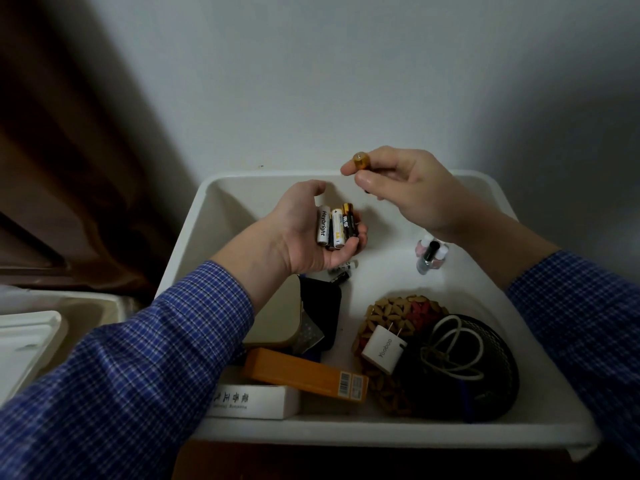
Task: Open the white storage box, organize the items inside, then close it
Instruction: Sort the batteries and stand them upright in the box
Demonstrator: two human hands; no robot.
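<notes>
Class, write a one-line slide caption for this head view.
Left hand cups batteries while right hand pinches another battery above the open white storage box.

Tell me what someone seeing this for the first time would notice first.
Two hands over the open white storage box: the left hand cups a bunch of batteries at centre, while the right hand pinches a single gold battery just above. Next, the white charger on a woven mat at lower right, beside an orange box.

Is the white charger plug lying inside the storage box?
Yes, the white charger plug lies inside the white storage box, resting on the woven mat beside the black mesh bowl.
</notes>
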